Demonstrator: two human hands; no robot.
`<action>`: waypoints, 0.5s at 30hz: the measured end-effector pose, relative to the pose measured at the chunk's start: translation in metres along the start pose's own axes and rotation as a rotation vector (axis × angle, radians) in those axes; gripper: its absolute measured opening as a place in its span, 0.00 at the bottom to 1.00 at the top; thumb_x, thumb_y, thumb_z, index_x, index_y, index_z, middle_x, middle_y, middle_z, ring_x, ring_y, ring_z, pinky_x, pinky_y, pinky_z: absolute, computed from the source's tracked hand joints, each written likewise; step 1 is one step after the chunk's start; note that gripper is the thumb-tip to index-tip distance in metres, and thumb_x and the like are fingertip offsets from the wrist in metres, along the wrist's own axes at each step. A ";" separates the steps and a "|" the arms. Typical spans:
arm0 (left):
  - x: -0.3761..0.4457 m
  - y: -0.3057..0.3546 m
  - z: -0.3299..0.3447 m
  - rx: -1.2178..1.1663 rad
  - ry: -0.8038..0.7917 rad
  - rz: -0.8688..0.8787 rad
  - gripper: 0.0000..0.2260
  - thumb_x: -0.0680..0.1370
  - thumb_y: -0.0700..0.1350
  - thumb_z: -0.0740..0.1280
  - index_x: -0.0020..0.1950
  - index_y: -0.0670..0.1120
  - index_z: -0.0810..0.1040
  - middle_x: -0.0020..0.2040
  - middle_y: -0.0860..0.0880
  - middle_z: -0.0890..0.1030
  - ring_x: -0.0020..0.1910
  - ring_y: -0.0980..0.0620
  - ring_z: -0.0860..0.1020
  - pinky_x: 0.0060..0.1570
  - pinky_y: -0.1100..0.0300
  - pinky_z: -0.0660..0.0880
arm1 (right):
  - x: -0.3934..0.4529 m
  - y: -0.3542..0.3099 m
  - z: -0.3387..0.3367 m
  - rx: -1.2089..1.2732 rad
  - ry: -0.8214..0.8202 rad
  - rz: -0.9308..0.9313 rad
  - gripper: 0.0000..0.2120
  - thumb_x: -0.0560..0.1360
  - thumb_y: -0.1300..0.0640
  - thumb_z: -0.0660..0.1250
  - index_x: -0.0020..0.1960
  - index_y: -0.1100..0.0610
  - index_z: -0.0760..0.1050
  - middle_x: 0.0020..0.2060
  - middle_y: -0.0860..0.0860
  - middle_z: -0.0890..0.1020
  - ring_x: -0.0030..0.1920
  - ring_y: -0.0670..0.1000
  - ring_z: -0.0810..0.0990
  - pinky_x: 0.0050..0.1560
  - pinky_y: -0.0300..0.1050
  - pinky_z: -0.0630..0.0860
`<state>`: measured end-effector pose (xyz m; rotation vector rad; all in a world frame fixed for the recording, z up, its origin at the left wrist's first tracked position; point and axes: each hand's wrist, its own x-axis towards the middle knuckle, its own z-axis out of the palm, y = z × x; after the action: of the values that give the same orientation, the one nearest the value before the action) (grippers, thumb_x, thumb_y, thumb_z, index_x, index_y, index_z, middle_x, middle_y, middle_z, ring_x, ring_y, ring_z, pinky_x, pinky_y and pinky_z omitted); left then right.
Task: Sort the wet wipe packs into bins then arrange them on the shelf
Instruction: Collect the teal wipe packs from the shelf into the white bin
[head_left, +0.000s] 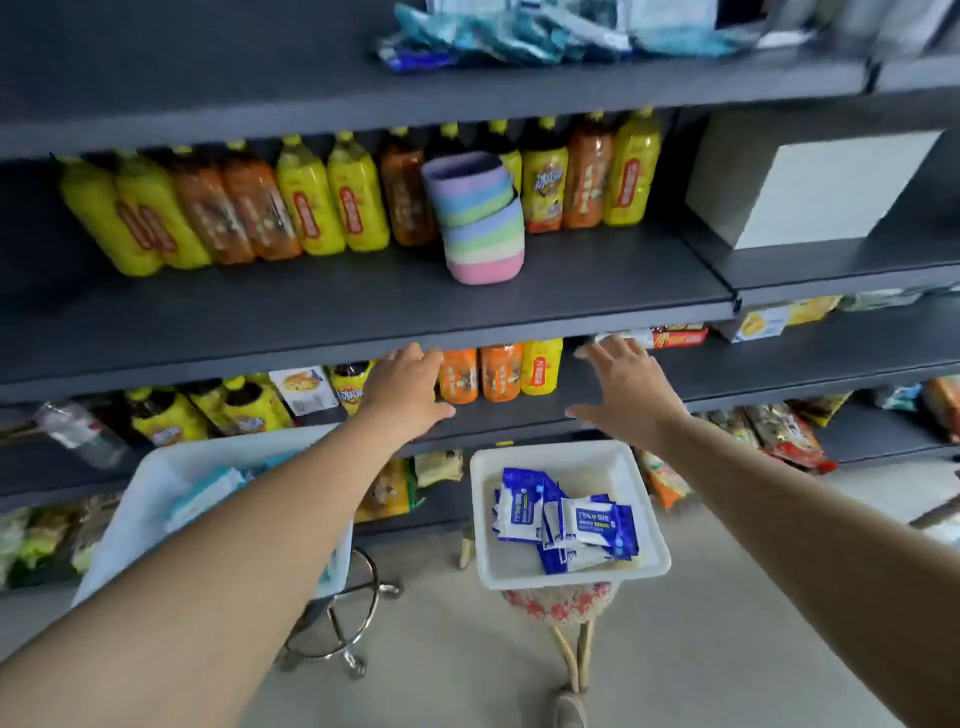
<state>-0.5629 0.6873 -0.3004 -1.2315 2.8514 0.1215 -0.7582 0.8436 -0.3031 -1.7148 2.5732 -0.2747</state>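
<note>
Sorting looks done: blue wet wipe packs (569, 519) sit in white bin (571, 571) below right hand (631, 387); pale packs (208, 493) in bin (156, 499) under left hand (408, 387). Both hands empty, fingers spread, at shelf (363, 322) edge. Shelving remains.

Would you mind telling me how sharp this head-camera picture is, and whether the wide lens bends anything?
In the head view, the packets on the top shelf are smeared by motion blur, and the bottles at far left are soft; the blue wipe packs in the white bin read fairly clearly. The wide lens bows the shelf edges and stretches both forearms. Lighting is even, without harsh glare.
</note>
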 end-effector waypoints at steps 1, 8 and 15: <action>-0.007 -0.004 -0.026 -0.003 0.037 0.000 0.28 0.73 0.55 0.70 0.68 0.46 0.66 0.63 0.44 0.70 0.64 0.43 0.68 0.58 0.51 0.68 | 0.000 -0.010 -0.026 -0.007 0.044 -0.013 0.33 0.70 0.44 0.71 0.70 0.54 0.64 0.65 0.54 0.68 0.66 0.55 0.64 0.64 0.50 0.65; -0.030 -0.015 -0.180 -0.078 0.300 0.002 0.27 0.73 0.56 0.69 0.68 0.47 0.67 0.64 0.45 0.70 0.65 0.44 0.68 0.58 0.52 0.69 | 0.006 -0.058 -0.176 -0.080 0.304 -0.062 0.36 0.70 0.42 0.70 0.71 0.56 0.62 0.65 0.56 0.68 0.67 0.58 0.63 0.65 0.51 0.65; 0.004 -0.016 -0.249 -0.124 0.375 -0.016 0.27 0.73 0.58 0.69 0.68 0.48 0.67 0.64 0.45 0.70 0.64 0.43 0.68 0.59 0.51 0.69 | 0.040 -0.057 -0.232 -0.046 0.395 -0.059 0.30 0.71 0.47 0.70 0.68 0.54 0.66 0.63 0.54 0.69 0.65 0.56 0.64 0.63 0.52 0.67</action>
<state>-0.5543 0.6526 -0.0539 -1.4380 3.1907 0.0743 -0.7518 0.8153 -0.0628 -1.9237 2.8111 -0.6193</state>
